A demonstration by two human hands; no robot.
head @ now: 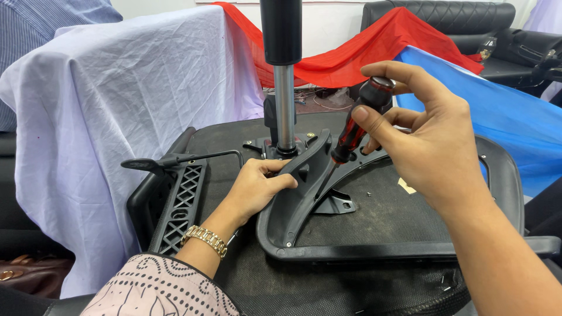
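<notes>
An upturned office chair seat (234,146) lies in front of me, its gas-lift column (284,99) rising from the middle. A black plastic backrest frame (293,199) with mesh rests on it. My left hand (254,184), with a gold bracelet at the wrist, grips the frame's curved arm near the column. My right hand (421,134) holds a red and black screwdriver (354,131) by its handle, fingertips on top. The shaft points down into the frame's arm, just right of my left thumb.
A black lattice armrest (178,202) and a lever (175,159) lie on the seat's left. Pale lilac cloth (117,105) covers something on the left, with red cloth (363,52) and blue cloth (515,117) behind. A black sofa (468,23) stands at the back right, a brown bag (29,272) at lower left.
</notes>
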